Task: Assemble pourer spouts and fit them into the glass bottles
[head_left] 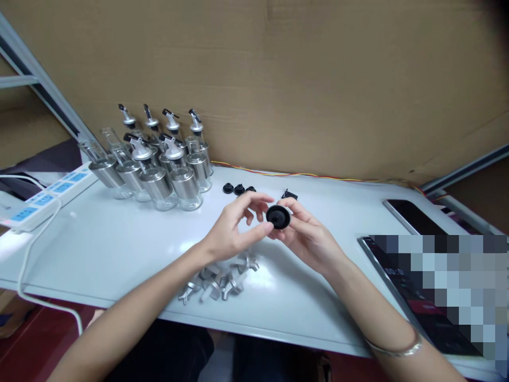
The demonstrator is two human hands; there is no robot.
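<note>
My right hand [308, 233] grips a pour spout by its metallic rim, with its round black rubber stopper [278, 216] facing me. My left hand [240, 220] is curved beside it, fingers apart, its thumb at the stopper's lower edge. Just beyond my hands are several loose black stoppers [239, 189] in a row, partly covered by my left fingers. A few small black pieces [289, 194] lie behind my right fingers. Below my left wrist is a pile of several silver spout parts [222, 278] on the white table [302, 297].
Several glass bottles with steel sleeves [153, 183] stand at the back left, some topped with spouts. A power strip [47, 193] and white cable are at the left. On the right lie a phone [413, 217] and a larger dark-screened device [413, 297]. A cardboard wall [278, 90] rises behind.
</note>
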